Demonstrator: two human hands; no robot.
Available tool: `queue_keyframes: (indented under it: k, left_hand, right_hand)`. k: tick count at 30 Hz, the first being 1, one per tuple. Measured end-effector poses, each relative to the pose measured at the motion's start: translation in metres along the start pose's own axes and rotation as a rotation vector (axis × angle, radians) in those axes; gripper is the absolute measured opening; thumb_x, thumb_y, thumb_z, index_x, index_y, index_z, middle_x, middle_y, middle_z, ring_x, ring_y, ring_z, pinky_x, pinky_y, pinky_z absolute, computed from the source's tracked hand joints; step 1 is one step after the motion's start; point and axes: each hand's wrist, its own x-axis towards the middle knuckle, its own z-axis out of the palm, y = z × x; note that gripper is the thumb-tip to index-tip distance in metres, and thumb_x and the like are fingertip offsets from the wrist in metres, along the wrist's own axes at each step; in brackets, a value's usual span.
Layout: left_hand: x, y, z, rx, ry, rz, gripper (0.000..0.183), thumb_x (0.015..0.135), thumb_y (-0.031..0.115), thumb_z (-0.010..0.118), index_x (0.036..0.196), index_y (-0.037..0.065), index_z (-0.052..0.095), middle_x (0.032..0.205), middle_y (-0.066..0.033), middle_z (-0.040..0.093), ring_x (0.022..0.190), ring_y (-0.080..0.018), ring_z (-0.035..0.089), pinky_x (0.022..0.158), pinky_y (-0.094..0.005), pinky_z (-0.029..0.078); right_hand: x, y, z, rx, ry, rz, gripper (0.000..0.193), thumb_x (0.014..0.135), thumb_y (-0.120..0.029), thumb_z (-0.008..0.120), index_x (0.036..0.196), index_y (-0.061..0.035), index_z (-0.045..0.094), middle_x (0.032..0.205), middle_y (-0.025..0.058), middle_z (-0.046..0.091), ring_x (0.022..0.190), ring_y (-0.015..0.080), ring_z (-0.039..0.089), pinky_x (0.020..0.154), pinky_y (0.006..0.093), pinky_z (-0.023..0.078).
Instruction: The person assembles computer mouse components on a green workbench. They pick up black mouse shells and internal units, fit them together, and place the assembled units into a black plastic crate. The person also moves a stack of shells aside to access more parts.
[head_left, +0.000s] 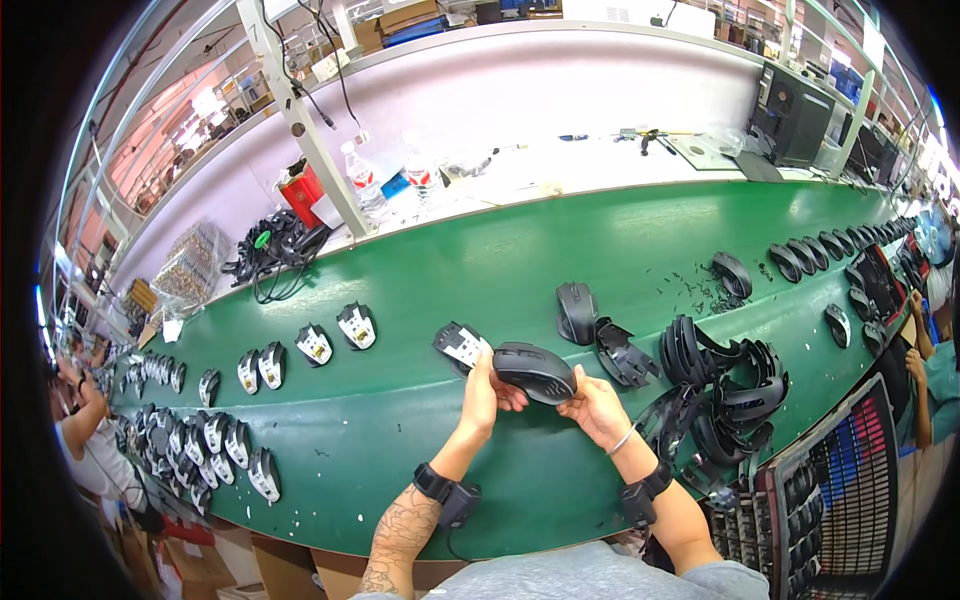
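Between my two hands is a black computer mouse [536, 368], side wall toward me. My left hand [484, 396] grips its left end, while the fingers of my right hand [598, 408] pinch its right end. A mouse base with a white inner face [458, 343] shows just beyond my left fingertips; whether they touch it I cannot tell. Further right on the green bench [350, 420] lie a black mouse shell [576, 312] and an open black shell part [624, 354]. Beside my right forearm several curved black shell parts [735, 385] are heaped.
White-faced mouse bases [355, 326] lie to the left, many clustered at the left edge [195, 445]. Mice line the far right [810, 250], near small black scraps [690, 290]. A slotted black rack [850, 490] stands lower right. Other people work at both ends.
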Motion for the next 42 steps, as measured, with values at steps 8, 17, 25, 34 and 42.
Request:
queue_keyframes:
  k: [8,17,25,34,42]
  left_hand:
    - [-0.010,-0.002,0.018,0.159,-0.207,0.003,0.036,0.089,0.027,0.062,0.080,-0.008,0.066,0.064,-0.0124,0.065,0.053,-0.0137,0.061,0.051,-0.0224,0.046]
    - [0.023,-0.011,0.010,0.182,-0.146,0.024,0.035,0.092,0.026,0.059,0.081,-0.006,0.066,0.066,-0.0090,0.064,0.056,-0.0111,0.059,0.054,-0.0221,0.046]
    - [0.073,-0.027,-0.003,0.902,0.061,0.314,0.037,0.094,0.025,0.049,0.078,-0.007,0.062,0.070,-0.0192,0.063,0.071,-0.0333,0.063,0.070,-0.0422,0.047]
    - [0.064,-0.027,-0.018,1.282,0.354,0.538,0.026,0.082,0.014,0.061,0.098,-0.006,0.060,0.106,-0.0203,0.050,0.103,-0.0362,0.047,0.088,-0.0452,0.041]
    - [0.052,-0.019,0.065,1.251,-0.273,1.072,0.032,0.074,0.015,0.069,0.104,0.005,0.062,0.115,-0.0068,0.055,0.116,-0.0299,0.044,0.097,-0.0417,0.037]
  right_hand:
    - [0.002,0.002,-0.005,0.137,0.027,0.046,0.039,0.098,-0.037,0.046,0.093,-0.0014,0.062,0.080,0.0079,0.065,0.069,0.0160,0.062,0.065,0.0274,0.052]
    - [-0.008,-0.019,0.003,-1.540,0.657,-0.772,0.040,0.073,-0.006,0.067,0.111,-0.0022,0.057,0.121,0.0168,0.050,0.114,0.0331,0.044,0.091,0.0413,0.038]
    - [0.005,-0.007,-0.026,-1.893,0.817,-0.730,0.045,0.075,-0.008,0.062,0.120,-0.0052,0.055,0.118,0.0107,0.056,0.114,0.0307,0.046,0.101,0.0497,0.032]
    - [0.000,-0.013,-0.021,-1.774,0.714,-0.732,0.033,0.069,-0.008,0.073,0.100,-0.0085,0.065,0.096,0.0060,0.060,0.096,0.0267,0.053,0.098,0.0458,0.032]
    - [-0.002,-0.013,-0.022,-1.757,0.704,-0.740,0.031,0.068,-0.009,0.074,0.097,-0.0089,0.065,0.094,0.0065,0.061,0.096,0.0267,0.054,0.099,0.0482,0.031]
